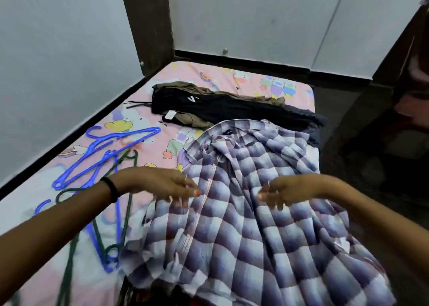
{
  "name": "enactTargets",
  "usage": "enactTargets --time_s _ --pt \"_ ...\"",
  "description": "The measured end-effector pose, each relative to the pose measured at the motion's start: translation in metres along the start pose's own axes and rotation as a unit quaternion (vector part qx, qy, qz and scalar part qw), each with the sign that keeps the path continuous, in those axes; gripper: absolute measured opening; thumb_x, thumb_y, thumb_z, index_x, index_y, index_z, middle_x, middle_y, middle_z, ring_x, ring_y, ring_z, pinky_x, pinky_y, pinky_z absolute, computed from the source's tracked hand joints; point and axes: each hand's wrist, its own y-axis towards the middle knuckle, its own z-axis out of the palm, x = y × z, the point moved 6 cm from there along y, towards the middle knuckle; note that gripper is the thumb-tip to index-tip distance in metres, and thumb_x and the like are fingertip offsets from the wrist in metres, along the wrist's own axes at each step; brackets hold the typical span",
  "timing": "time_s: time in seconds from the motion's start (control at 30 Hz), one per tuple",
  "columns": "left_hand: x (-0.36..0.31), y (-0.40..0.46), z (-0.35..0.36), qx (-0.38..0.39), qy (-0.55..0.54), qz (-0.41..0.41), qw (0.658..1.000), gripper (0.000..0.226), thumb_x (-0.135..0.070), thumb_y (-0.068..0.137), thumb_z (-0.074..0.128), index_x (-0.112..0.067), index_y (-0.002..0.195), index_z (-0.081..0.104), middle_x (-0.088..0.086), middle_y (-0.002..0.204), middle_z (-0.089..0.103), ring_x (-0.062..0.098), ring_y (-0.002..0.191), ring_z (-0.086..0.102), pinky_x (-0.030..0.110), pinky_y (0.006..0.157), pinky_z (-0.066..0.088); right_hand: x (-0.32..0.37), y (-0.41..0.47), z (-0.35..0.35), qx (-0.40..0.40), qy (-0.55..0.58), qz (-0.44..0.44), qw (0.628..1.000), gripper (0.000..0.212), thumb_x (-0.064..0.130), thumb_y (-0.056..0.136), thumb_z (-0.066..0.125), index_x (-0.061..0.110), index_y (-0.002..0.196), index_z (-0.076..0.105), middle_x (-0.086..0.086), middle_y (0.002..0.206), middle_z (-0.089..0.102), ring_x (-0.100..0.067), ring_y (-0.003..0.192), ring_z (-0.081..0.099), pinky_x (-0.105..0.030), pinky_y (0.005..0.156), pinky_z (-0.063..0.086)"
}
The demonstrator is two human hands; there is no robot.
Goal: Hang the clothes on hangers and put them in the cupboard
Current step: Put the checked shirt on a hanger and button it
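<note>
So the nearest thing in the head view is the checked shirt [243, 212], spread front-up over the near right part of the bed [204, 73], with its hem spilling toward the camera and off the near edge. Its collar points away, toward the far end, so the long axis runs pretty much near-to-far, tilted a bit left at the top. The button strip runs down the middle between both hands.

The left hand [167, 185] sits over the shirt's left front panel, right by that strip. Its fingers look loosely curled and touching the cloth, but it's blurry and I honestly can't tell if it's pinching anything. Same deal with the right hand [281, 193]: it's on the right panel with the fingers drooping onto the fabric, and whether it's gripping is unclear. The hands are apart, one on each side of the centre line.

The hangers [102, 157], blue and green ones in a tangled pile, lie on the bed left of the shirt, just beyond the left forearm. So the left hand is clearly the nearer one for grabbing one. My guess is the next bit is picking a hanger and feeding it in at the collar end, which is the far end from the hands.

Some dark clothes [220, 108] are lying across the far part of the bed, beyond the collar, not on hangers yet
</note>
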Motion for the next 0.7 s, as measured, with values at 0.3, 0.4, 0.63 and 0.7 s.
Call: enactTargets --time_s 0.3,0.4,0.63,0.7 --pt "0.079 0.101 -0.086 -0.249 -0.143 -0.095 0.953 0.025 -0.037 0.097 0.052 -0.014 0.099 0.062 0.006 0.099 0.063 0.016 0.082 0.054 0.024 0.065 0.04 -0.042 0.136 -0.12 -0.145 -0.076 0.059 0.985 0.033 0.046 0.098 0.047 0.015 0.096 0.061 -0.001 0.093 0.062 -0.021 0.09 0.057 -0.032 0.087 0.045" --pt "0.105 0.135 -0.098 -0.296 -0.145 -0.119 0.937 0.03 -0.031 0.094 0.058 -0.008 0.114 0.063 0.014 0.113 0.062 0.021 0.092 0.056 0.027 0.074 0.042 -0.047 0.174 -0.156 -0.238 -0.1 0.041 0.965 0.028 0.037 0.095 0.053 0.013 0.093 0.067 -0.008 0.099 0.064 -0.027 0.094 0.058 -0.032 0.084 0.044" --pt "0.149 0.199 -0.121 -0.386 -0.078 -0.124 0.911 0.05 -0.04 0.07 0.078 -0.006 0.1 0.057 0.012 0.1 0.058 0.032 0.095 0.056 0.03 0.074 0.043 -0.062 0.263 -0.209 -0.339 -0.149 0.062 0.927 0.047 0.028 0.089 0.06 0.011 0.132 0.05 -0.009 0.139 0.042 -0.033 0.124 0.045 -0.044 0.104 0.037" --pt "0.162 0.218 -0.129 -0.395 -0.054 -0.128 0.908 0.072 -0.045 0.07 0.079 -0.01 0.126 0.051 0.014 0.125 0.055 0.032 0.117 0.051 0.041 0.093 0.046 -0.066 0.284 -0.216 -0.332 -0.163 0.082 0.926 0.067 0.03 0.089 0.063 0.015 0.147 0.032 -0.007 0.154 0.028 -0.027 0.142 0.028 -0.048 0.115 0.019"
